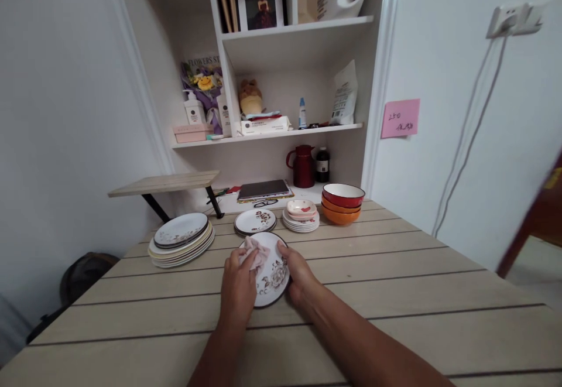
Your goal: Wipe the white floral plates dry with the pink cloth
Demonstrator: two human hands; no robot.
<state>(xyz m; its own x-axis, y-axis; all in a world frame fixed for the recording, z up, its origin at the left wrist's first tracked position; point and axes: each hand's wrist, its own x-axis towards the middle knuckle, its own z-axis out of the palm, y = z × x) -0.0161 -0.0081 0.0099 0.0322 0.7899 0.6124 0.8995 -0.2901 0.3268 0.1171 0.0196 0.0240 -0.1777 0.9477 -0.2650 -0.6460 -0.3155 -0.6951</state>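
Far L: dark item [90, 276] beside the desk [132, 311], poss. a bag, too dim to be sure.
Riser: wooden riser [164, 181] at back L of desk.
Big stack: L plate stack [181, 252], just in front of riser; dark-rimmed floral ones on top, wider pale ones under. Well apart from both hands.
L hand: L hand [239, 284] closed on a bunched pink cloth [259, 252], fingers on top, holding it vs. the plate's upper L face.
Mid stack: short floral stack [254, 221] just beyond the held plate, approx. in line w/ it; gap btwn hard to judge.
Plate: floral, dark-rimmed plate [268, 273] btwn the two hands, front & centre over desk. Round, so no long axis; face tipped up twd the wearer. Can't tell if its near edge touches desk.
Key relation: both hands already at the plate, neither nearer. L reaches the face only via cloth, R has the rim opp.; cloth side & grip side face each other across the plate.
R hand: R hand [301, 273] clamped on R rim, thumb on the face, fingers mostly hidden behind/under.
Small stack: small white plates [301, 225] w/ little pink bowls [301, 209] on top, beyond R hand, not touched.
Far R stack: nested bowls [342, 205], red over orange, just R of small plates.
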